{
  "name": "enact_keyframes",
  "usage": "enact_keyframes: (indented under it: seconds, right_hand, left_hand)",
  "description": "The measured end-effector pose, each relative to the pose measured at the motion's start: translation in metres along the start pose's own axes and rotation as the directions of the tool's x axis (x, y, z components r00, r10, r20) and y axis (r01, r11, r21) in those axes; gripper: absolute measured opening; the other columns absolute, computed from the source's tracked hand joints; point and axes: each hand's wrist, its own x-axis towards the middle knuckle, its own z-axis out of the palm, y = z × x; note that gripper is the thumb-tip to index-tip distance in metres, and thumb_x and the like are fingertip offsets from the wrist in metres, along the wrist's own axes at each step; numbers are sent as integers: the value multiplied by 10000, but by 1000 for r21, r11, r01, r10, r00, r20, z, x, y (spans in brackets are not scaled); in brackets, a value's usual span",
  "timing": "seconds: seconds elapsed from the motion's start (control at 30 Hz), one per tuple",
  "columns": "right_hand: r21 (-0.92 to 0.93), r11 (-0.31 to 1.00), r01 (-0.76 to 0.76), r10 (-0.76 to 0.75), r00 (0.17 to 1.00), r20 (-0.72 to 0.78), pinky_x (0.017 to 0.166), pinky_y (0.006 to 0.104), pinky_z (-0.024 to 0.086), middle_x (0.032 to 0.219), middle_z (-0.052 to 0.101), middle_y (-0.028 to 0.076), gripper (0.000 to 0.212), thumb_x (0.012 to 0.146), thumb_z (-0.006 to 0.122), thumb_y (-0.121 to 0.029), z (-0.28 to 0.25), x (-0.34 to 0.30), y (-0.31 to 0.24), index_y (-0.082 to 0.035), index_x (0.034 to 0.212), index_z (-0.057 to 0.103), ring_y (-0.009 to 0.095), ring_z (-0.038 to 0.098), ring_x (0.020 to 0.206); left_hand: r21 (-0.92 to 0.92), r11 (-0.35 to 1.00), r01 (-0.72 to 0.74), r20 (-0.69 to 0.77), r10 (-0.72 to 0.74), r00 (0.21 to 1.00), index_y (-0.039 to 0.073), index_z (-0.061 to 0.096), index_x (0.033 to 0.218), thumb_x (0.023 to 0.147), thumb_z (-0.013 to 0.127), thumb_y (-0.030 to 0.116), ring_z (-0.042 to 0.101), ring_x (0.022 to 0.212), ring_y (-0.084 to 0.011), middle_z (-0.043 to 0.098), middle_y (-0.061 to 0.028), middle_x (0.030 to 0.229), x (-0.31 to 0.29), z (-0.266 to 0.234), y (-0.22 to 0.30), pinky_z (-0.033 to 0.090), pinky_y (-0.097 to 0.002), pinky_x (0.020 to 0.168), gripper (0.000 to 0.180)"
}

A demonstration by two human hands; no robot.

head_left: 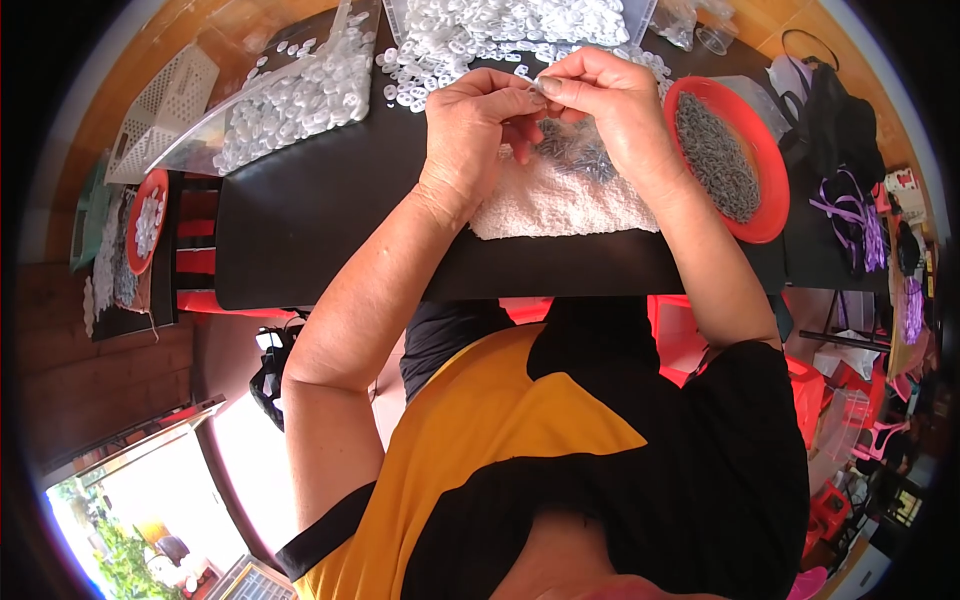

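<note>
At top centre of the frame, I see the left hand (470, 120) and the right hand (622, 105) meeting fingertip to fingertip, thumbs and forefingers pinched almost closed on what looks like one small pale piece (537, 84); most of it is hidden, and I cannot tell whether anything is set into it. I judge this to be fine fingertip work, so I'd let one hand steady the piece while the other presses, squarely and lightly, lest it spring away. Working over the cloth (560, 212), just below in the frame, seems wise: a drop should land softly near the grey bits (590, 160). At upper right, I'd mind the red bowl (772, 190) beside the right wrist.
</note>
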Motion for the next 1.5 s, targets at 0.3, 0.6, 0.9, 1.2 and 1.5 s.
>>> enact_keyframes:
  seconds: [0.3, 0.6, 0.9, 1.2, 1.5]
  right_hand:
    - [73, 985, -156, 132, 958, 256, 666, 237, 470, 845, 658, 46, 155, 896, 607, -125, -30, 10, -1, 3, 969, 653, 106, 608, 758]
    - [173, 945, -276, 208, 920, 333, 629, 227, 482, 784, 665, 43, 172, 867, 663, -180, -36, 7, -8, -19, 927, 667, 123, 634, 684]
    - [71, 978, -195, 162, 931, 328, 615, 215, 465, 761, 654, 27, 176, 878, 636, -198, -34, 6, -8, -26, 905, 665, 103, 625, 674]
    - [-39, 993, -115, 122, 944, 306, 605, 215, 447, 721, 634, 6, 242, 865, 660, -280, -29, 3, -14, -41, 831, 658, 80, 605, 665]
    - [-30, 995, -97, 101, 910, 402, 562, 200, 429, 696, 610, 5, 216, 907, 622, -233, -40, 8, -11, -32, 832, 633, 84, 597, 632]
  left_hand:
    - [109, 980, -168, 73, 161, 984, -47, 603, 1015, 814, 673, -61, 615, 649, -144, 670, -116, 841, -3, 8, -2, 461, -252, 496, 214]
    - [216, 934, -284, 117, 264, 957, -25, 625, 1016, 768, 721, -72, 613, 662, -90, 667, -74, 833, -9, 13, -2, 461, -197, 493, 270]
    - [169, 952, -255, 132, 234, 963, -38, 627, 997, 795, 680, -83, 607, 641, -117, 677, -104, 843, -7, 9, -2, 457, -222, 495, 213]
    - [150, 963, -223, 131, 205, 970, -39, 630, 982, 789, 679, -90, 607, 639, -121, 681, -104, 851, -6, 7, -2, 450, -228, 494, 206]
    - [205, 941, -271, 197, 231, 953, -27, 621, 1007, 778, 725, -53, 621, 662, -100, 674, -89, 834, -7, 12, -2, 444, -206, 480, 254]
